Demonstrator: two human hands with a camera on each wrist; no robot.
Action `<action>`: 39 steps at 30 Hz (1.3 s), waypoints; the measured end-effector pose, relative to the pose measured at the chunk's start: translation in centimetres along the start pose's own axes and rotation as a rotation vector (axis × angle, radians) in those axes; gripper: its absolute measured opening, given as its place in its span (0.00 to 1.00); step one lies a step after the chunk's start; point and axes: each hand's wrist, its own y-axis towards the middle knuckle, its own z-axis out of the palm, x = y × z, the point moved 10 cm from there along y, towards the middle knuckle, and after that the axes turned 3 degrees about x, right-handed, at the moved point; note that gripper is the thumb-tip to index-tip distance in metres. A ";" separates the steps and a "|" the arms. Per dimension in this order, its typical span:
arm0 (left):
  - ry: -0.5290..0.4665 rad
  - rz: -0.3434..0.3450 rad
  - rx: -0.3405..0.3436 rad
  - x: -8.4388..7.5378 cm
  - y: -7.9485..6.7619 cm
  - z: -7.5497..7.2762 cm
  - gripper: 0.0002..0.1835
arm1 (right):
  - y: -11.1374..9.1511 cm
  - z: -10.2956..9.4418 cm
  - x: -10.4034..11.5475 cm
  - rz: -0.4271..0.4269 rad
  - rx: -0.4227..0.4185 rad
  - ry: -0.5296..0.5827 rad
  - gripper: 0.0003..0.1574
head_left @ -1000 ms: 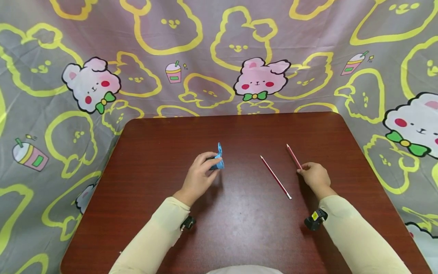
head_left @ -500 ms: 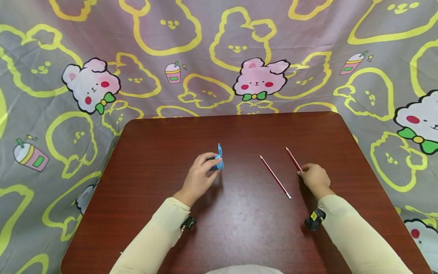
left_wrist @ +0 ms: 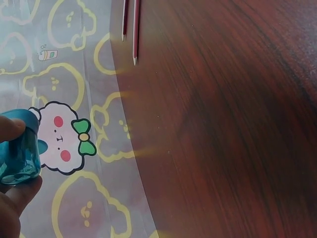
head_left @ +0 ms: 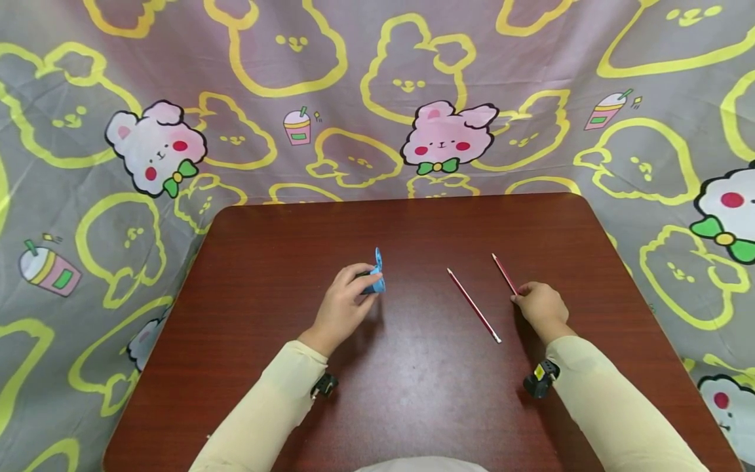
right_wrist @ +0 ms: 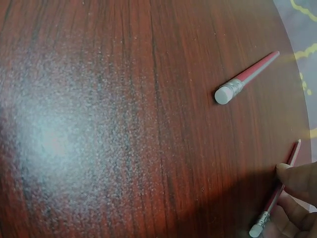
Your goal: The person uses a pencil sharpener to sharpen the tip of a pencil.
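My left hand (head_left: 339, 307) holds a small translucent blue pencil sharpener (head_left: 377, 284) left of the table's middle, its round lid flipped up. In the left wrist view, thumb and fingers grip the sharpener's body (left_wrist: 22, 161) from opposite sides. On the right, my right hand (head_left: 544, 308) pinches a red pencil (head_left: 504, 272), point facing the far side. The right wrist view shows that pencil's white eraser end (right_wrist: 256, 230) sticking out below the fingers. A second red pencil (head_left: 474, 305) lies slantwise on the table between the hands, its eraser end nearer to me.
The dark red-brown wooden table (head_left: 413, 393) has rounded far corners. A grey-pink curtain (head_left: 354, 65) with cartoon bears hangs behind it and along both sides. A small black camera sits on each wrist.
The point of the pencil in my right hand has dropped slightly toward me since the first frame. My left hand with the sharpener and the lying pencil stay in place.
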 end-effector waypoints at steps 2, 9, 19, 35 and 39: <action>0.003 -0.003 0.002 0.1 0.0 0.0 0.16 | 0.0 -0.1 0.1 0.000 -0.002 0.003 0.20; 0.012 -0.012 0.002 0.2 -0.1 0.0 0.16 | -0.1 -0.3 0.1 -0.004 -0.002 0.010 0.22; 0.011 -0.012 -0.011 0.3 -0.3 -0.1 0.16 | -0.5 -0.9 0.5 -0.043 -0.050 -0.004 0.24; 0.011 -0.019 -0.008 0.6 -0.5 -0.2 0.16 | -2.7 -0.7 5.0 -0.376 -0.223 -0.022 0.36; 0.015 -0.025 -0.001 0.7 -0.6 -0.1 0.17 | -3.3 0.3 5.9 -0.460 -0.215 -0.098 0.37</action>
